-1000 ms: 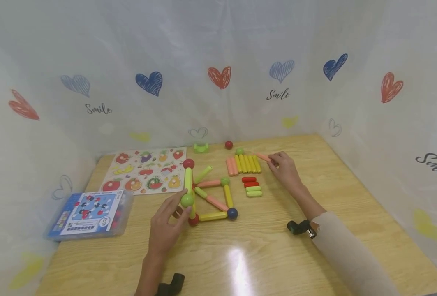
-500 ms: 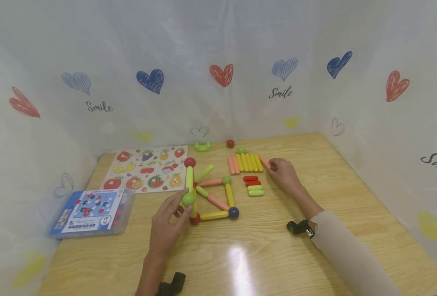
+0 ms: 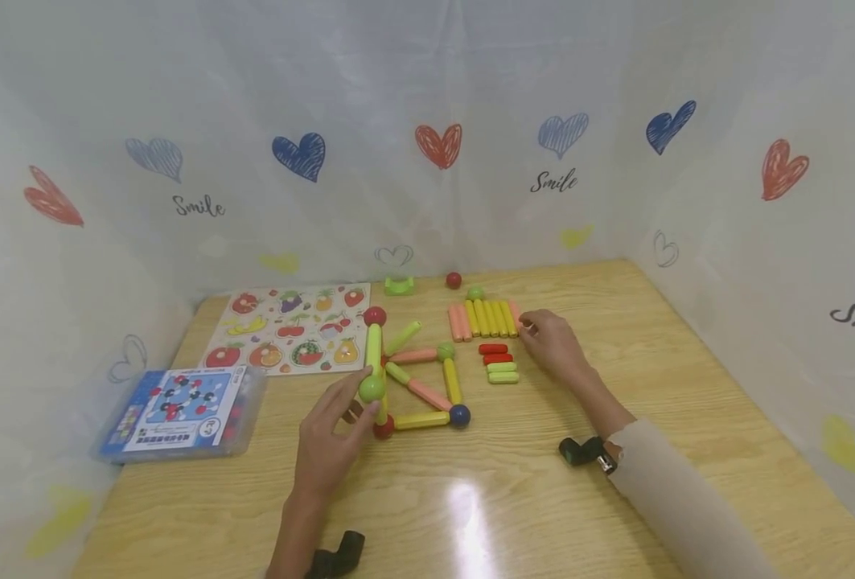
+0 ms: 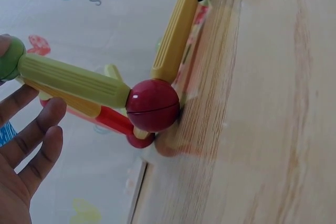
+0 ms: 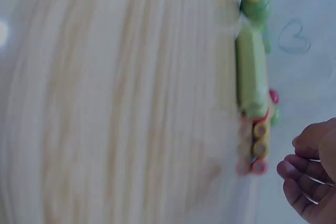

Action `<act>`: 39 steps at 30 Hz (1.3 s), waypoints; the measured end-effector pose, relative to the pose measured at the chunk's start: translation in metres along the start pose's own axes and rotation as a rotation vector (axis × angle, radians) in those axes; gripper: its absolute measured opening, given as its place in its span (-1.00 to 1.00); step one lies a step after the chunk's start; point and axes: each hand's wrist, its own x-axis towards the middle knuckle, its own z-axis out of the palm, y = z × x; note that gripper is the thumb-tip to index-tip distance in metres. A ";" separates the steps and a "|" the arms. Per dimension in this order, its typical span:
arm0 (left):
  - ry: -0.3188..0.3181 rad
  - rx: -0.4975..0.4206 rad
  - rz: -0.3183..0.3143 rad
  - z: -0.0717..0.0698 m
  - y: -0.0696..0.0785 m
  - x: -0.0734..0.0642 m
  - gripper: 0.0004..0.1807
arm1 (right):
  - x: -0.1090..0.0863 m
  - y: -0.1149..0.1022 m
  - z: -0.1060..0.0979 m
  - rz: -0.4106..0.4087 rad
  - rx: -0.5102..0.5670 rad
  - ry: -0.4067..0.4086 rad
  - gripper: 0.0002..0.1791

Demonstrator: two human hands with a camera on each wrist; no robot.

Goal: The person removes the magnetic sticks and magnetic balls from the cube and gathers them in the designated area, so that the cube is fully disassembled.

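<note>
My left hand pinches a green ball at the raised corner of a magnetic stick-and-ball frame. That frame joins lime, yellow and pink sticks with red, green and blue balls; its red ball sits low in the left wrist view. Beside the right end of a row of yellow sticks lies a pink stick. My right hand is just right of this stick, fingers loosely bent. In the right wrist view the fingers stand apart from the pink stick's end and hold nothing.
Two pink sticks flank the row's left side. Short red sticks and short lime sticks lie in front. Behind are a red ball and a green holder. A fruit board and plastic case occupy the left.
My right hand has brought the pink stick in against the right end of the yellow row and let go of it. The left hand still holds the frame's green ball.
</note>
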 end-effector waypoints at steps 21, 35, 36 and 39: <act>0.002 -0.038 0.016 0.002 -0.002 -0.002 -0.40 | 0.040 -0.116 0.048 -0.326 0.268 -0.212 -0.52; -0.008 -0.004 0.008 0.000 0.001 0.001 -0.41 | 0.033 -0.123 0.044 -0.526 0.247 -0.212 -0.79; -0.005 -0.005 0.008 0.000 0.001 0.001 -0.40 | 0.032 -0.122 0.043 -0.502 0.257 -0.215 -0.79; -0.002 -0.010 0.005 0.000 0.001 0.000 -0.40 | 0.029 -0.116 0.041 -0.424 0.287 -0.201 -0.80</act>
